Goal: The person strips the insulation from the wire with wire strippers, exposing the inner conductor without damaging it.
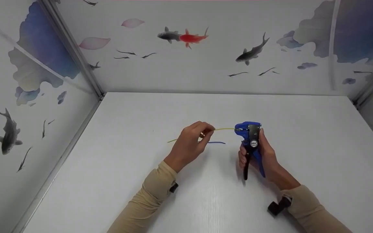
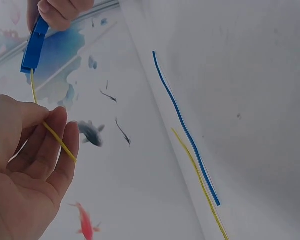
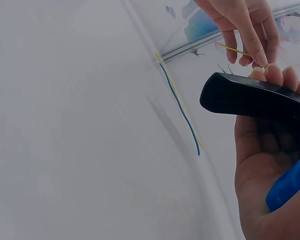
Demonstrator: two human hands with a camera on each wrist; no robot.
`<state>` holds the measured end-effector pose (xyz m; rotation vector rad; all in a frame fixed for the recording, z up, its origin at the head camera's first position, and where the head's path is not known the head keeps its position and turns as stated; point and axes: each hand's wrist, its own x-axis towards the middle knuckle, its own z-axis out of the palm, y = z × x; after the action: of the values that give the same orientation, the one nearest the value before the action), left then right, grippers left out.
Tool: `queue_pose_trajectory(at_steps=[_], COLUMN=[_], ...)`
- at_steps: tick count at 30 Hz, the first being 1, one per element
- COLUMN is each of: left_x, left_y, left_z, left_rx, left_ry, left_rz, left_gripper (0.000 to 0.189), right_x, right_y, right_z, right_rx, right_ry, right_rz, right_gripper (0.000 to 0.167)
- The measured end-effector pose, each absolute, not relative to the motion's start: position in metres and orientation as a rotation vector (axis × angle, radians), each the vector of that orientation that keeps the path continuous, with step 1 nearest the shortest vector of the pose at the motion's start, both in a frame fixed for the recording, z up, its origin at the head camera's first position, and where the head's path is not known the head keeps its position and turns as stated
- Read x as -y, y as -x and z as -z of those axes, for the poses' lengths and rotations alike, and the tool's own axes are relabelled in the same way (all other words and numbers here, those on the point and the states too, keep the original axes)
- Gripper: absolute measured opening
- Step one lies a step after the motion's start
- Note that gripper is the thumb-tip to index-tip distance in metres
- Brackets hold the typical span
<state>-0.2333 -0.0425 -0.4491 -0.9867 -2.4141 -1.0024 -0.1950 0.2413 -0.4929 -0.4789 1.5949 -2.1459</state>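
Between thumb and fingertips, my left hand (image 1: 191, 140) pinches a yellow wire (image 1: 224, 128). In the left wrist view the wire's tail (image 2: 60, 142) crosses over the fingers. Its other end runs into the head of a wire stripper (image 1: 254, 132), blue and black, which my right hand (image 1: 269, 157) grips upright by the handles. The right wrist view shows the black handle (image 3: 250, 97) close up, with fingers curled round it. Lying on the table behind the left hand are a blue wire (image 2: 177, 110) and a second yellow wire (image 2: 197, 167), partly hidden in the head view.
The white table (image 1: 134, 113) meets a back panel (image 1: 206, 74) printed with fish and petals. A similar panel (image 1: 60, 123) stands along the left side, with metal posts at the corners. A small black device (image 1: 278, 206) is strapped at the right wrist.
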Motion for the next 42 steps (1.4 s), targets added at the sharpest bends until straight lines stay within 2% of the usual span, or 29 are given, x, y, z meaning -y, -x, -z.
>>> queue_pose_trajectory(at_steps=[26,37,42], left_x=[0.0401,0.0402,0.0399], left_y=[0.231,0.2305,0.2288], left_z=[0.4516,0.4508,0.4494], left_rx=[2.4,2.396,2.391], left_ry=[1.029,1.036,1.042], left_rz=[1.019,1.033,1.049], left_gripper=[0.012,0.011,0.01], right_x=[-0.2393,-0.2383,-0.2376], right_y=[0.1967,0.1962,0.195], right_z=[0.4968,0.4962,0.4966], right_rx=[-1.822,-1.88,-1.887], right_ry=[0.293,0.295,0.291], right_rz=[2.119,2.132,2.132], right_gripper=[0.084,0.081,0.084])
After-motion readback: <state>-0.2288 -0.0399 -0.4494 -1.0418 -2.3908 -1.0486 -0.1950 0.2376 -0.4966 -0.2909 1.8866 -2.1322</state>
